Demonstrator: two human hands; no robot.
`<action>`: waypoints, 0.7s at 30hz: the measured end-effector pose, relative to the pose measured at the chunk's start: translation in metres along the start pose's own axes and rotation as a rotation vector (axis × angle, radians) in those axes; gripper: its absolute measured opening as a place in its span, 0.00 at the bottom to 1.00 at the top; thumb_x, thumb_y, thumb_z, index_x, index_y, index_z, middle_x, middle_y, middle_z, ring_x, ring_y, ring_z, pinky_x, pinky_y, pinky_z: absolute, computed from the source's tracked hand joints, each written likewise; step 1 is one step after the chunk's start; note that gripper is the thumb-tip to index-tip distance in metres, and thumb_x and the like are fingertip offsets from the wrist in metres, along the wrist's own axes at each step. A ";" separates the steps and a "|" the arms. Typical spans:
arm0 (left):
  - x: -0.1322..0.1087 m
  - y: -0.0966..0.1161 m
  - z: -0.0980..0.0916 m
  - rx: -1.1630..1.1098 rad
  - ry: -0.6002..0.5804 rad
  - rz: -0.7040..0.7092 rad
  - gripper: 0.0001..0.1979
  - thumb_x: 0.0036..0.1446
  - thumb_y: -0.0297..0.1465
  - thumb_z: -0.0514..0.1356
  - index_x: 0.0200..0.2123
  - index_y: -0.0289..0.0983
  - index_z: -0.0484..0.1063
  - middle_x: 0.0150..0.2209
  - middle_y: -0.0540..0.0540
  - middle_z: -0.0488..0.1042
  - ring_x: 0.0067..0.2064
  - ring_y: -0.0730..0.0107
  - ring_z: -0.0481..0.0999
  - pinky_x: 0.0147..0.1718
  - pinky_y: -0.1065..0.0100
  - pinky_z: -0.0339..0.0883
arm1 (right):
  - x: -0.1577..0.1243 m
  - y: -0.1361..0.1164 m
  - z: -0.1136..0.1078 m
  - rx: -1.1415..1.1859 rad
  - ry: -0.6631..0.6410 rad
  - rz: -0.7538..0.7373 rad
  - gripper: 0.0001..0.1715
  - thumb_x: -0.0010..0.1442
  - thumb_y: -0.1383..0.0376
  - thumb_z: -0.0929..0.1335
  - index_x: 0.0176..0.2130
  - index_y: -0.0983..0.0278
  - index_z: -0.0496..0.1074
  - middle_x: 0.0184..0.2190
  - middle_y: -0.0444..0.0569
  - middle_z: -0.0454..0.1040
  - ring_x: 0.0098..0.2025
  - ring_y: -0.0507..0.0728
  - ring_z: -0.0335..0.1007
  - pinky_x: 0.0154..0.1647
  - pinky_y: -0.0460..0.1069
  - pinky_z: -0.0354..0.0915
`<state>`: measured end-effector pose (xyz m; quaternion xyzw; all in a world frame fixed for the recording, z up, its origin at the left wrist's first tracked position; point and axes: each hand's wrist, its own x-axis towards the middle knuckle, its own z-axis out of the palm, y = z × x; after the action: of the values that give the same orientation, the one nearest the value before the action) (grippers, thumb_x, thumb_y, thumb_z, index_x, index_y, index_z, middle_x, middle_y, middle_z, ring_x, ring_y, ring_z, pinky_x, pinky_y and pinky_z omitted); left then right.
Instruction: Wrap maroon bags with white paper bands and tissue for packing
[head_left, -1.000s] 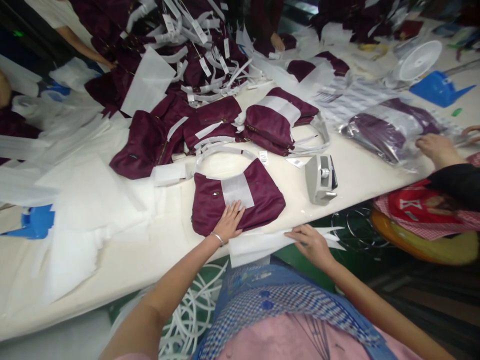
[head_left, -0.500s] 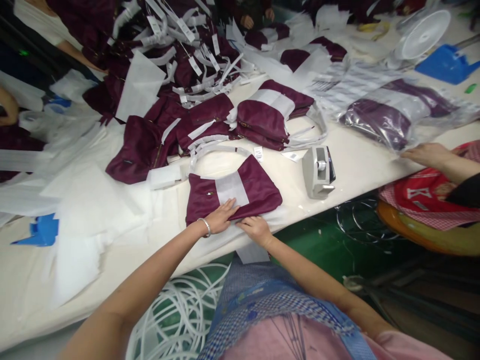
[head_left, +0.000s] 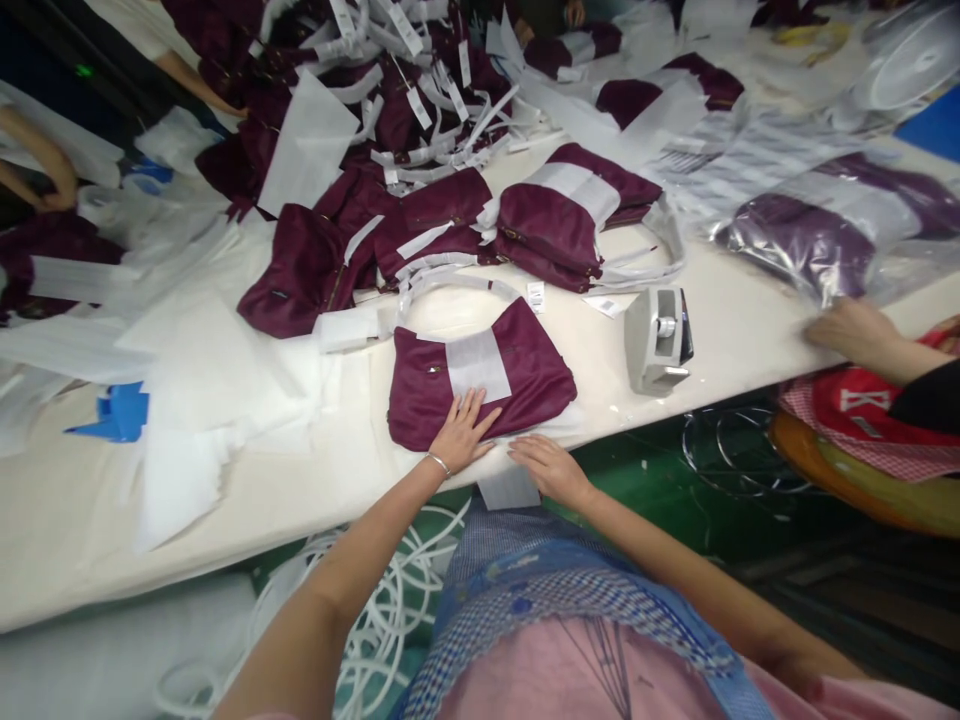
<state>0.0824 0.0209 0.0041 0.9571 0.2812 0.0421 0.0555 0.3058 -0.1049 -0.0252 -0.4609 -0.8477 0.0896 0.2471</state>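
A burgundy handbag lies flat on the table in front of me, a pale wrapping strip around its middle. Its handle, covered in white wrap, loops out on the far side. My left hand rests on the bag's near edge with fingers spread, partly over the strip. Beside it, my right hand has its fingers stretched out at the table's front edge, close to the bag's near side and the thin white sheet under it. I see nothing held in either hand.
A grey tape dispenser stands right of the bag. More burgundy bags lie behind, and white sheets spread left with a blue tape dispenser. At right, a co-worker's hand touches a plastic-wrapped bag.
My right fingers have straightened from a curled grip at the bag's near edge and moved slightly away. My left hand stays on the bag, fingers wider. The camera view has shifted.
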 end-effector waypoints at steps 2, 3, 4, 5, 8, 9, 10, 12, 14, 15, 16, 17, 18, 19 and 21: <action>0.000 -0.001 0.004 0.012 0.025 -0.003 0.35 0.61 0.42 0.58 0.68 0.44 0.49 0.71 0.36 0.31 0.71 0.42 0.36 0.65 0.40 0.42 | -0.024 -0.002 -0.005 -0.031 -0.062 -0.019 0.34 0.59 0.80 0.60 0.62 0.63 0.63 0.62 0.52 0.66 0.65 0.59 0.56 0.65 0.61 0.55; 0.000 -0.001 0.005 0.010 0.033 -0.002 0.35 0.61 0.42 0.59 0.68 0.45 0.50 0.71 0.37 0.31 0.71 0.42 0.37 0.64 0.40 0.42 | -0.034 -0.002 -0.005 -0.064 -0.106 -0.013 0.37 0.58 0.80 0.60 0.64 0.62 0.61 0.64 0.53 0.62 0.67 0.60 0.52 0.66 0.62 0.54; 0.000 -0.001 0.006 0.006 0.039 0.000 0.35 0.60 0.42 0.59 0.67 0.46 0.50 0.71 0.37 0.31 0.71 0.42 0.37 0.64 0.40 0.43 | -0.041 -0.002 -0.003 -0.103 -0.146 -0.003 0.40 0.57 0.81 0.60 0.65 0.62 0.58 0.66 0.53 0.59 0.68 0.62 0.50 0.66 0.64 0.53; -0.001 -0.002 0.007 0.001 0.045 0.003 0.35 0.60 0.42 0.59 0.67 0.46 0.51 0.72 0.38 0.31 0.71 0.41 0.38 0.64 0.40 0.43 | -0.045 -0.001 0.000 -0.143 -0.176 0.008 0.42 0.56 0.81 0.61 0.66 0.61 0.56 0.67 0.54 0.57 0.69 0.64 0.48 0.65 0.66 0.52; -0.001 -0.002 0.005 -0.014 0.051 0.018 0.34 0.60 0.42 0.59 0.67 0.48 0.51 0.72 0.39 0.31 0.71 0.41 0.38 0.64 0.39 0.44 | -0.044 0.004 0.014 -0.212 -0.203 0.009 0.44 0.56 0.81 0.62 0.67 0.59 0.53 0.68 0.54 0.54 0.68 0.66 0.48 0.65 0.70 0.50; -0.001 -0.002 0.004 -0.018 0.051 0.024 0.34 0.60 0.42 0.59 0.67 0.49 0.51 0.72 0.39 0.31 0.71 0.40 0.38 0.63 0.39 0.44 | -0.041 0.006 0.018 -0.211 -0.201 -0.007 0.44 0.56 0.80 0.62 0.67 0.58 0.53 0.68 0.54 0.54 0.68 0.66 0.49 0.64 0.70 0.50; -0.001 -0.002 0.003 -0.021 0.051 0.030 0.34 0.60 0.42 0.59 0.67 0.50 0.52 0.72 0.39 0.31 0.71 0.40 0.38 0.63 0.39 0.44 | -0.037 0.008 0.022 -0.200 -0.197 -0.031 0.44 0.57 0.80 0.63 0.67 0.58 0.52 0.68 0.54 0.54 0.68 0.66 0.50 0.64 0.70 0.49; -0.002 -0.002 0.000 -0.022 0.048 0.041 0.33 0.61 0.42 0.59 0.66 0.51 0.52 0.72 0.40 0.30 0.71 0.40 0.38 0.63 0.39 0.45 | -0.028 0.010 0.026 -0.155 -0.176 -0.089 0.41 0.58 0.78 0.63 0.67 0.59 0.55 0.67 0.54 0.56 0.67 0.65 0.52 0.64 0.69 0.51; -0.002 -0.002 -0.002 -0.016 0.042 0.052 0.32 0.61 0.41 0.59 0.66 0.52 0.52 0.72 0.41 0.29 0.71 0.40 0.38 0.63 0.38 0.45 | -0.021 0.011 0.027 -0.096 -0.124 -0.146 0.33 0.60 0.76 0.64 0.63 0.60 0.62 0.65 0.53 0.61 0.65 0.63 0.55 0.63 0.65 0.53; -0.002 -0.002 -0.002 -0.011 0.039 0.057 0.32 0.61 0.40 0.59 0.66 0.53 0.52 0.72 0.41 0.28 0.71 0.40 0.38 0.63 0.38 0.45 | -0.018 0.011 0.026 -0.069 -0.092 -0.166 0.28 0.61 0.75 0.64 0.60 0.61 0.66 0.63 0.53 0.64 0.63 0.62 0.58 0.63 0.63 0.55; -0.002 -0.002 -0.002 -0.007 0.035 0.062 0.32 0.61 0.39 0.59 0.66 0.54 0.51 0.72 0.42 0.27 0.71 0.40 0.38 0.63 0.38 0.44 | -0.016 0.011 0.025 -0.047 -0.064 -0.177 0.24 0.62 0.74 0.64 0.57 0.61 0.69 0.61 0.52 0.67 0.61 0.61 0.61 0.61 0.61 0.57; -0.002 -0.002 -0.002 -0.004 0.034 0.065 0.32 0.61 0.39 0.59 0.66 0.54 0.51 0.72 0.42 0.26 0.71 0.40 0.38 0.63 0.38 0.44 | -0.015 0.011 0.024 -0.034 -0.044 -0.181 0.21 0.63 0.73 0.65 0.54 0.61 0.71 0.59 0.52 0.70 0.59 0.60 0.63 0.60 0.60 0.59; -0.002 -0.002 -0.001 -0.004 0.033 0.065 0.33 0.61 0.39 0.59 0.66 0.55 0.51 0.72 0.42 0.25 0.71 0.40 0.37 0.63 0.38 0.44 | -0.013 0.010 0.023 -0.032 -0.038 -0.179 0.20 0.63 0.72 0.65 0.53 0.62 0.72 0.57 0.52 0.71 0.58 0.60 0.64 0.59 0.59 0.60; -0.002 -0.003 -0.001 -0.005 0.031 0.065 0.33 0.61 0.38 0.59 0.66 0.55 0.50 0.71 0.43 0.24 0.71 0.40 0.37 0.63 0.38 0.44 | -0.012 0.009 0.022 -0.039 -0.046 -0.170 0.20 0.63 0.72 0.66 0.53 0.62 0.72 0.57 0.52 0.71 0.58 0.60 0.64 0.58 0.59 0.61; -0.002 -0.003 0.000 -0.015 0.026 0.061 0.32 0.62 0.38 0.59 0.66 0.55 0.50 0.71 0.43 0.24 0.71 0.40 0.36 0.63 0.38 0.43 | -0.010 0.007 0.022 -0.066 -0.075 -0.153 0.23 0.61 0.74 0.66 0.56 0.62 0.70 0.59 0.53 0.70 0.58 0.61 0.64 0.58 0.60 0.61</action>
<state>0.0792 0.0226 0.0041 0.9642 0.2520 0.0583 0.0577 0.3044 -0.1076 -0.0498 -0.3992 -0.8915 0.0596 0.2057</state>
